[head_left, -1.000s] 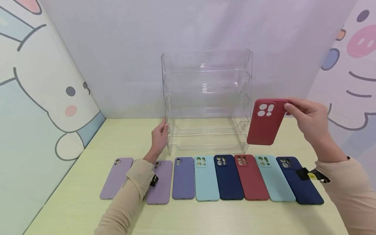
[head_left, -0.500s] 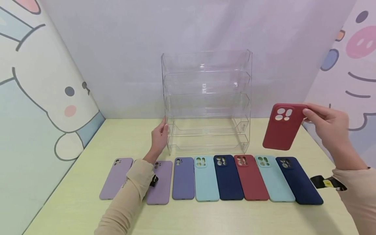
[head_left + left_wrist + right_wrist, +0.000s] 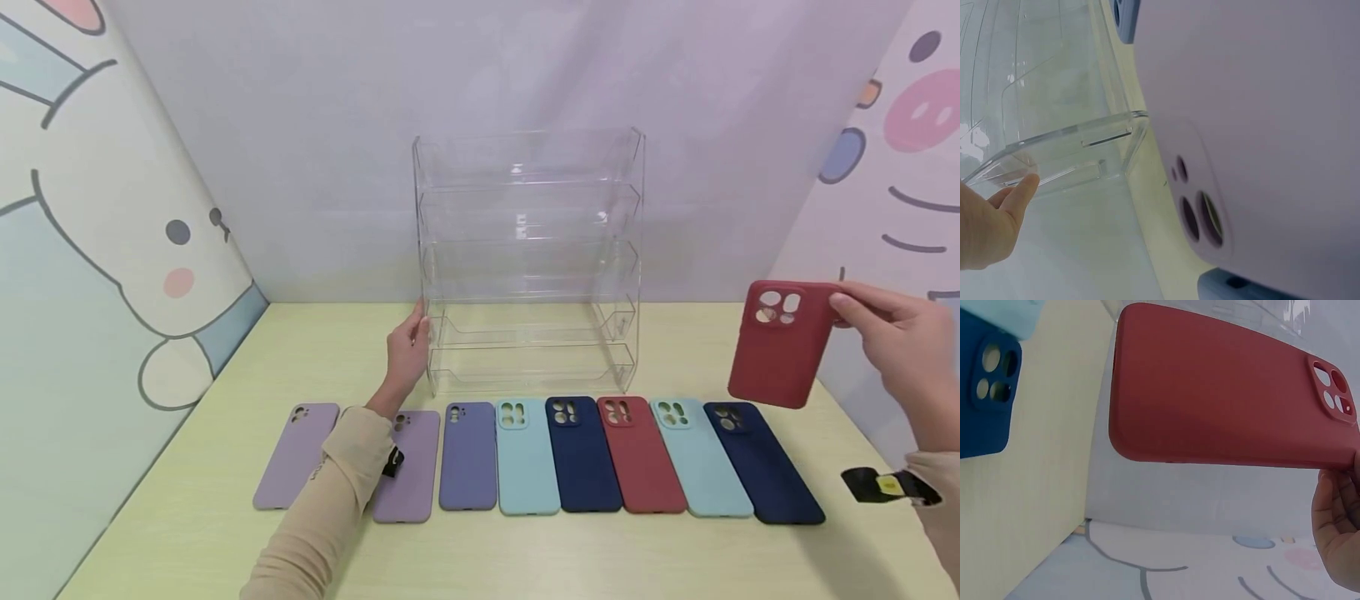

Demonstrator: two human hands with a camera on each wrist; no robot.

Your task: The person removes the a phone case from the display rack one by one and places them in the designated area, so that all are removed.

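A red phone case (image 3: 783,358) hangs in the air at the right, slightly tilted, its camera cutouts at the top. My right hand (image 3: 903,346) pinches its upper right corner between thumb and fingers; the right wrist view shows the broad face of the case (image 3: 1222,394). At the left side of a clear tiered acrylic rack (image 3: 528,346), my left hand (image 3: 407,354) grips the side panel. In the left wrist view the thumb lies against the panel edge (image 3: 1054,137), and the other fingers are partly hidden. No phone case stands on the rack's tiers.
Several phone cases lie in a row before the rack: lilac (image 3: 296,458), purple (image 3: 468,458), light blue (image 3: 528,458), navy (image 3: 585,458), red (image 3: 645,458), and a navy one (image 3: 768,467) at the right end. My left forearm passes over one lilac case (image 3: 412,483).
My right hand has carried the red phone case to the right and slightly down, away from the rack. The left hand and the row of cases have stayed in place.
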